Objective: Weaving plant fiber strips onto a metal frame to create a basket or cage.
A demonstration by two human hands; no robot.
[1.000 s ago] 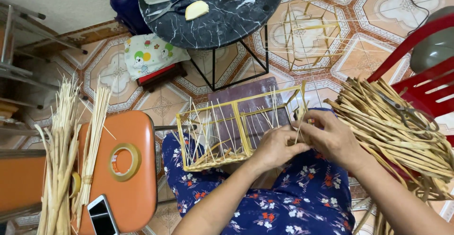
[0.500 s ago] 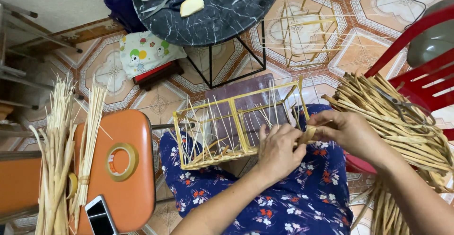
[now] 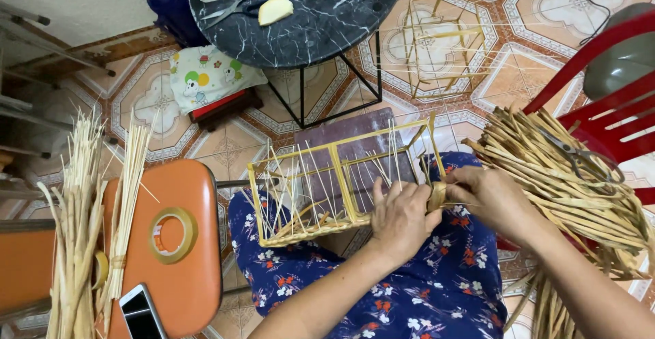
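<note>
A box-shaped frame of pale bamboo strips (image 3: 327,185) lies across my lap, thin sticks standing up along its sides. My left hand (image 3: 399,219) presses on the frame's near right edge, fingers curled over it. My right hand (image 3: 488,199) pinches a flat bamboo strip (image 3: 437,194) at the frame's right corner, where the strip bends round the upright. Both hands touch at that corner.
A heap of flat bamboo strips (image 3: 566,175) with scissors lies on a red chair at right. An orange stool (image 3: 174,243) holds a tape roll (image 3: 170,235) and a phone (image 3: 140,312). Bundled sticks (image 3: 82,216) stand left. A dark round table (image 3: 307,11) and another frame (image 3: 440,46) are ahead.
Both hands have shifted slightly left and down along the frame's right end, and the strip now wraps tighter at the corner. The view has tilted a little.
</note>
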